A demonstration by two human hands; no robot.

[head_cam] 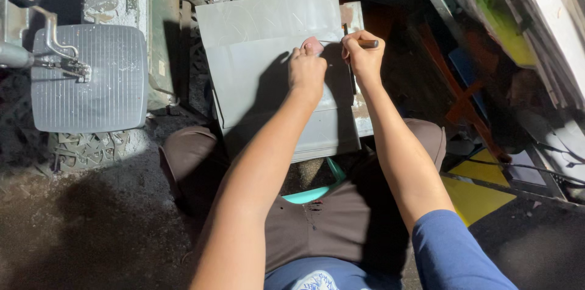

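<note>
Here the work in hand looks like marking out: a small pinkish template piece [313,44] is pinned flat on the upper of two pale grey metal sheets [268,77], and a line is being scribed along its edge. The sheets lie stacked on the person's lap at the centre of the frame, the lower one jutting out toward the upper left of the stack.

The left hand [306,70] sits just left of centre, palm down, with its fingers curled together and pressing on the template so it cannot slide; the forearm runs down to the lower middle of the frame in a straight line. The right hand [363,55] lies just beside it, to the right, closed in a pen-style grip on a thin dark scribing tool [365,43], whose brown handle sticks out to the right while its tip points left toward the template. The right wrist is bent slightly inward, and the blue sleeve [454,253] shows at the lower right.

As a judgement, the next stroke calls for steady downward pressure from the left hand and a smooth pull of the tool tip tight against the template's edge, without tilting the sheet on the knees.

At the left of the frame stands a ribbed grey metal plate with a lever handle [88,77], well apart from both hands. Yellow flat panels [478,189] lie at the lower right.
</note>
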